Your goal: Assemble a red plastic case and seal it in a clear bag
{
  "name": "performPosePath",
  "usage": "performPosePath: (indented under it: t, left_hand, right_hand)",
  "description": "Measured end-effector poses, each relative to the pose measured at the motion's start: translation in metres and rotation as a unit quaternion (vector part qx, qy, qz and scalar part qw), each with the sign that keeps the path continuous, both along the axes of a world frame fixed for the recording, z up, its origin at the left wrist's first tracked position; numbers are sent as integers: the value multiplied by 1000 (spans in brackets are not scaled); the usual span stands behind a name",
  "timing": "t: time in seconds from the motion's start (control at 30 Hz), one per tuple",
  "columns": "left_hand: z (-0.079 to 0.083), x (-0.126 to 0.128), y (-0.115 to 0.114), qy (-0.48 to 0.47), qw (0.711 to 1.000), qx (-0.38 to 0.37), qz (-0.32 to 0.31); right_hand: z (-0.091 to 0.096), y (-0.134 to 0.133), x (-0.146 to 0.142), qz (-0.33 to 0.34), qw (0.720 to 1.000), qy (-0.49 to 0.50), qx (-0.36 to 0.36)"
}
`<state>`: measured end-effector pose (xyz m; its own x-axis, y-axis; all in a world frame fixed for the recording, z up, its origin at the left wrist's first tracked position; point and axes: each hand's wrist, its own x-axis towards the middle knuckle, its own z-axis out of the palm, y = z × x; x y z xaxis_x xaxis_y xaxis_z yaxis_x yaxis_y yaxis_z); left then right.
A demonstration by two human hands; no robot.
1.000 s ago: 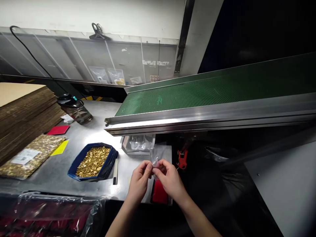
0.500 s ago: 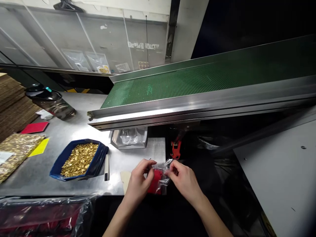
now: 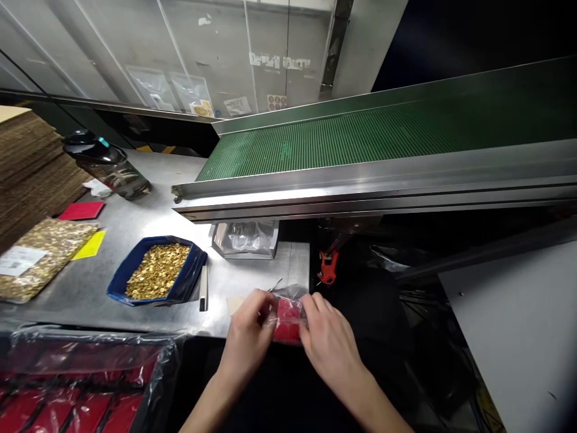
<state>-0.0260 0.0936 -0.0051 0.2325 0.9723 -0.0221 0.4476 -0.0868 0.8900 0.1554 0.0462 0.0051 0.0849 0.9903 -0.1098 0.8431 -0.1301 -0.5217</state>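
Note:
My left hand and my right hand both pinch a small clear plastic bag that sits over a red card at the near edge of the steel table. The fingers of each hand are closed on a side of the bag. The red card shows through the plastic between my thumbs. A blue tray full of small gold pieces stands to the left of my hands.
A green conveyor belt with a steel rail runs above and to the right. A box of clear bags sits under it. Cardboard sheets, a gold-filled packet, a jar, red and yellow cards lie left. Red items in plastic are at bottom left.
The clear bag went from held up between my fingertips down onto the red card. Both hands lowered and now hold the bag around the card.

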Motion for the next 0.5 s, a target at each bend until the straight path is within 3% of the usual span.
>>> performPosePath:
  t: [0.07, 0.13, 0.23, 0.27, 0.33, 0.4, 0.5]
  left_hand:
    - [4, -18, -15, 21, 994, -70, -82]
    - [3, -45, -31, 11, 980, -169, -106]
    - [-12, -94, -63, -50, 944, -308, -104]
    - [-20, -109, -76, -71, 934, -336, -99]
    - [-37, -131, -103, -106, 921, -370, -68]
    - [-51, -139, -125, -122, 910, -396, -11]
    - [-59, -127, -137, -102, 918, -376, 78]
  right_hand:
    - [8, 11, -8, 3, 996, 81, -33]
    - [17, 17, -8, 59, 978, 181, -88]
    - [20, 2, 6, 171, 916, 320, -170]
    - [16, -9, 10, 159, 898, 356, -204]
    - [-2, -36, 13, 65, 862, 421, -275]
    - [-25, -60, 5, -55, 789, 510, -338]
    - [-58, -78, -21, -242, 612, 661, -361]
